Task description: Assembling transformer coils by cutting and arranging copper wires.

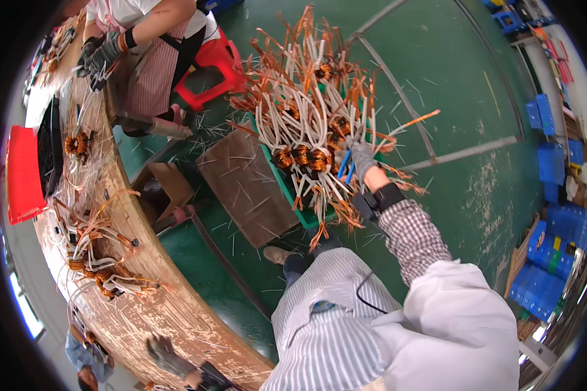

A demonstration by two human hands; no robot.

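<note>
- Coils (301, 154) wound in copper sit heaped in a green crate (282, 181) ahead of me, their white-sleeved leads and frayed copper ends sticking up and over its sides.
- My right hand (362, 156), in a grey glove, is at the crate's right side among the leads, fingers curled around a blue-handled tool (345, 163); whether it also grips a wire, I can't tell.
- My left hand (166, 355), gloved too, is over the worn wooden table (176, 306), fingers loosely spread with nothing visible in them; I can't tell whether it touches the wood.
- More wired coils (78, 264) lie bunched on that table, near a red bin (23, 176).
- A brown board (244, 186) lies on the green floor (476, 215), just left of the crate.
- Beyond the table's far end, a co-worker (151, 72) sits by a red stool (218, 72).
</note>
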